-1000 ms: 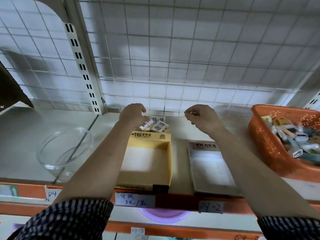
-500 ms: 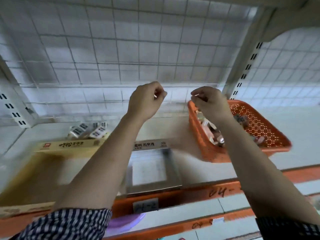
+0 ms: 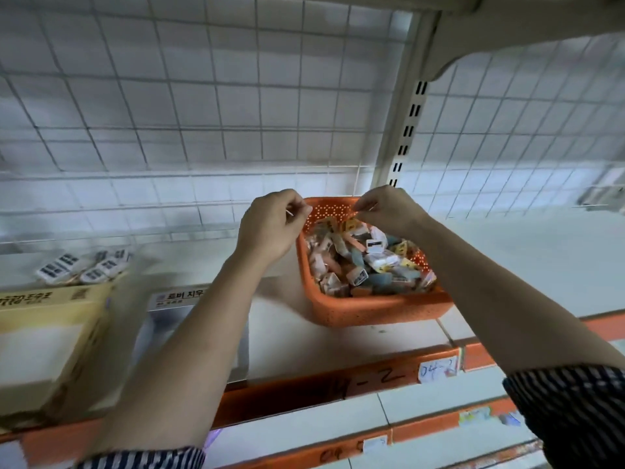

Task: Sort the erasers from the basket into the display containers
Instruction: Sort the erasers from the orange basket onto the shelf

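Note:
An orange perforated basket (image 3: 378, 311) full of mixed wrapped erasers (image 3: 370, 264) stands on the shelf, right of centre. My left hand (image 3: 270, 226) hovers at the basket's left rim with its fingers curled in, and nothing shows in it. Over the basket's back edge my right hand (image 3: 389, 211) is curled the same way, above the erasers and not touching them. A yellow display box (image 3: 50, 301) and a grey display box (image 3: 176, 299) sit to the left. Several white barcode-wrapped erasers (image 3: 84, 265) lie behind the yellow box.
A wire grid backs the shelf, with a slotted upright post (image 3: 406, 130) behind the basket. The shelf's orange front edge (image 3: 338, 384) carries handwritten price labels. More shelf surface runs to the right of the basket.
The view has swung right, bringing the basket to the centre. Both hands have travelled from behind the display boxes to over the basket, fingers still curled.

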`<state>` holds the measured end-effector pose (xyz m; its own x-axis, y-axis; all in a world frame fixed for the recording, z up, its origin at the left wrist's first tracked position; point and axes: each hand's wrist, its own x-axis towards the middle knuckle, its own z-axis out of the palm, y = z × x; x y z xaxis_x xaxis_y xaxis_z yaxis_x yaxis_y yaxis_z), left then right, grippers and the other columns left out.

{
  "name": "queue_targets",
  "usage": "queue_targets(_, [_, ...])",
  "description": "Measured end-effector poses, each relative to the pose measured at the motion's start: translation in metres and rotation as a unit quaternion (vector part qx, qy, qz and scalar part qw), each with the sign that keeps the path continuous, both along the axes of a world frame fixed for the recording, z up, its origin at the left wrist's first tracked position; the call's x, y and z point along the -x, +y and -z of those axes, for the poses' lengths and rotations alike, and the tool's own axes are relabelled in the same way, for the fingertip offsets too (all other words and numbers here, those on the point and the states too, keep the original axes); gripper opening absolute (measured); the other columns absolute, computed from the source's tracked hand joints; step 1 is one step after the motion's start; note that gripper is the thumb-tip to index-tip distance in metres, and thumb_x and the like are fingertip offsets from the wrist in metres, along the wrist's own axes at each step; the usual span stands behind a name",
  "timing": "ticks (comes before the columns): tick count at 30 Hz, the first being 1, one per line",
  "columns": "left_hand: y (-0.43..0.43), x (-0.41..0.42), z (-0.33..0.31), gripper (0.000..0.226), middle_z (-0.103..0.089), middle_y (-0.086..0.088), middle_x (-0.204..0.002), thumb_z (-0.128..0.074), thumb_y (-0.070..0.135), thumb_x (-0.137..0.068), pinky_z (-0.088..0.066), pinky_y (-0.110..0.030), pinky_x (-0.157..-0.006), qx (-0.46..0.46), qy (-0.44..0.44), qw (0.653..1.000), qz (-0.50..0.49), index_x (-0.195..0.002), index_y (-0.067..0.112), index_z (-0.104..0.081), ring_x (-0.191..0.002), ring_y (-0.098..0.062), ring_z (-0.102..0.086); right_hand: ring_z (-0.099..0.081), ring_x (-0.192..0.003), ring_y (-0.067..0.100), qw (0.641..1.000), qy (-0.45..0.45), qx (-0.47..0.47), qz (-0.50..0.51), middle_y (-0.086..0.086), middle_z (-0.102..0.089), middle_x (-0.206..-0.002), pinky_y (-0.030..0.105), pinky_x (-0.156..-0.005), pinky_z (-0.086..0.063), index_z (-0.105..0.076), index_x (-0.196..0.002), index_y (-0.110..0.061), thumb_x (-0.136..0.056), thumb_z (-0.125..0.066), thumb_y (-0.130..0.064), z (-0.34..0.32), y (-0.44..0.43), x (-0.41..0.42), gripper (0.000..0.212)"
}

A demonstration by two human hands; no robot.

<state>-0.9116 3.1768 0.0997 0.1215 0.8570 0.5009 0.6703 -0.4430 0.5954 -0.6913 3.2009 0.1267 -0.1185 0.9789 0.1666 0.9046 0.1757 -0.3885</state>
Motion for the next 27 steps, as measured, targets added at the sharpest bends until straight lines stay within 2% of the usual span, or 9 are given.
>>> queue_targets(2, [-0.001, -0.003, 0.002, 0.012, -0.067, 0.011, -0.086, -0.062, 0.028, -0.093, -0.054, -0.034, -0.078, 0.000, 0.003, 1.000, -0.004, -0.093, 0.018, -0.068, -0.081, -0.011, -0.064, -0.061, -0.101, 0.015, 0.998, -0.041, 0.033, -0.021, 0.001, -0.067, -0.117, 0.029, -0.090, -0.049, -0.070, -0.116, -0.015, -0.092, -0.065, -0.019, 0.003, 0.008, 0.001, 0.025])
queue_targets(5, [-0.001, -0.006, 0.003, 0.013, -0.069, 0.010, -0.087, -0.062, 0.030, -0.093, -0.054, -0.034, -0.078, 0.008, -0.004, 1.000, -0.014, -0.093, 0.019, -0.069, -0.080, -0.009, -0.064, -0.054, -0.095, 0.012, 0.993, -0.086, 0.062, -0.047, 0.002, -0.065, -0.120, 0.026, -0.082, -0.040, -0.067, -0.120, -0.017, -0.093, -0.062, -0.021, 0.009, 0.019, 0.003, 0.028])
queue_targets(8, [-0.001, -0.008, 0.004, 0.014, -0.070, 0.008, -0.087, -0.063, 0.032, -0.092, -0.054, -0.035, -0.077, 0.012, -0.013, 1.000, -0.024, -0.093, 0.019, -0.069, -0.080, -0.010, -0.065, -0.055, -0.086, 0.011, 0.993, -0.081, 0.072, -0.036, 0.003, -0.068, -0.111, 0.023, -0.074, -0.039, -0.071, -0.115, -0.015, -0.092, -0.063, -0.022, 0.012, 0.027, 0.004, 0.025])
queue_targets(11, [-0.003, -0.009, 0.006, 0.011, -0.069, 0.011, -0.086, -0.063, 0.031, -0.092, -0.054, -0.032, -0.076, 0.012, -0.010, 0.999, -0.034, -0.091, 0.022, -0.068, -0.078, -0.007, -0.064, -0.059, -0.080, 0.013, 0.993, -0.073, 0.089, -0.018, 0.004, -0.070, -0.098, 0.020, -0.060, -0.038, -0.072, -0.103, -0.012, -0.089, -0.067, -0.028, 0.016, 0.032, 0.001, 0.022])
queue_targets(15, [-0.004, -0.010, 0.008, 0.009, -0.069, 0.011, -0.086, -0.064, 0.029, -0.092, -0.053, -0.031, -0.076, 0.014, -0.015, 0.999, -0.042, -0.092, 0.021, -0.069, -0.079, -0.008, -0.064, -0.063, -0.090, 0.020, 0.990, -0.081, 0.116, 0.000, 0.007, -0.068, -0.098, 0.026, -0.073, -0.048, -0.069, -0.102, -0.010, -0.091, -0.064, -0.029, 0.023, 0.036, -0.002, 0.022])
queue_targets(17, [-0.005, -0.012, 0.007, 0.009, -0.070, 0.009, -0.088, -0.063, 0.028, -0.092, -0.053, -0.030, -0.076, 0.017, -0.015, 0.999, -0.047, -0.093, 0.021, -0.069, -0.080, -0.008, -0.064, -0.063, -0.089, 0.020, 0.990, -0.079, 0.116, -0.002, 0.008, -0.068, -0.102, 0.026, -0.071, -0.049, -0.068, -0.105, -0.008, -0.091, -0.064, -0.023, 0.023, 0.036, -0.004, 0.020])
queue_targets(21, [-0.004, -0.017, 0.002, 0.008, -0.069, 0.009, -0.091, -0.063, 0.027, -0.093, -0.048, -0.023, -0.074, 0.018, -0.013, 0.999, -0.044, -0.094, 0.021, -0.068, -0.081, -0.007, -0.063, -0.056, -0.071, 0.009, 0.995, -0.017, 0.098, -0.013, 0.004, -0.066, -0.092, 0.019, -0.054, -0.039, -0.070, -0.099, -0.010, -0.083, -0.074, -0.017, 0.013, 0.030, -0.012, 0.018])
queue_targets(23, [0.000, -0.023, -0.002, 0.007, -0.070, 0.007, -0.092, -0.063, 0.022, -0.092, -0.049, -0.025, -0.076, 0.021, -0.014, 0.999, -0.029, -0.093, 0.018, -0.069, -0.084, -0.009, -0.064, -0.057, -0.073, 0.009, 0.996, 0.020, 0.083, -0.017, 0.001, -0.067, -0.090, 0.019, -0.055, -0.039, -0.071, -0.101, -0.011, -0.081, -0.077, -0.016, 0.008, 0.025, -0.018, 0.022])
queue_targets(27, [0.018, -0.037, -0.005, 0.010, -0.071, 0.000, -0.101, -0.064, 0.016, -0.090, -0.053, -0.034, -0.088, 0.049, 0.039, 0.998, 0.004, -0.099, 0.014, -0.070, -0.095, -0.015, -0.065, -0.063, -0.084, 0.016, 0.994, 0.108, 0.028, 0.001, 0.002, -0.070, -0.093, 0.027, -0.068, -0.049, -0.073, -0.098, -0.013, -0.078, -0.080, -0.022, 0.001, 0.010, -0.039, 0.024])
